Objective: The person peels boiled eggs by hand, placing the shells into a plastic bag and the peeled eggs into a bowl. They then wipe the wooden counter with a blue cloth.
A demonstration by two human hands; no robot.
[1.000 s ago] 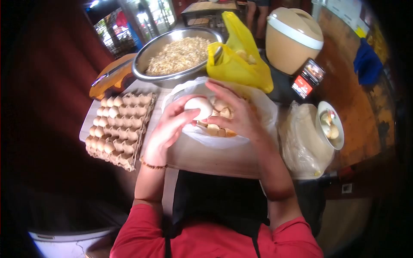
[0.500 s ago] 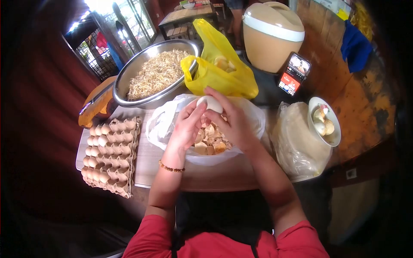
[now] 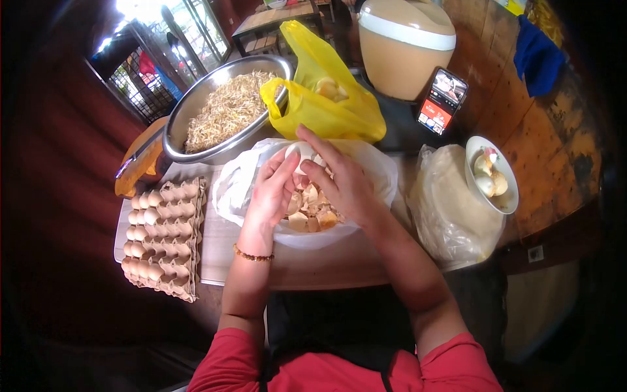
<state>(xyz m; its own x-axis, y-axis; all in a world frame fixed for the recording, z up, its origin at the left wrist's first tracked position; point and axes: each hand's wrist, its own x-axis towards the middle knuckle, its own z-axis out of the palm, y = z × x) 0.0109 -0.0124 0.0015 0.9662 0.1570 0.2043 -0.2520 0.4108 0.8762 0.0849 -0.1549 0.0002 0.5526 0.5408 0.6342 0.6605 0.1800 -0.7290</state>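
Note:
A white egg point(image 3: 298, 155), which looks peeled or partly peeled, is held up between my two hands. My left hand point(image 3: 269, 187) is closed around its near left side, with the thumb on top. From the right, my right hand point(image 3: 341, 181) presses its thumb against the egg, the index finger stretched up behind it. Fingers hide much of the egg. Right below my hands, broken eggshells point(image 3: 307, 215) lie in an open white plastic bag point(image 3: 228, 196).
An egg carton point(image 3: 179, 232) with several brown eggs is at left. Behind stand a steel bowl point(image 3: 171, 140) of pale sprout-like strands, a yellow bag point(image 3: 339, 121), a beige container point(image 3: 398, 65) and a phone point(image 3: 443, 101). At right, a white bowl point(image 3: 511, 199) with eggs sits by a clear bag point(image 3: 447, 209).
The egg has turned and sits lower and further left between my fingers. My right index finger has lifted off it a little. The whole view has shifted slightly.

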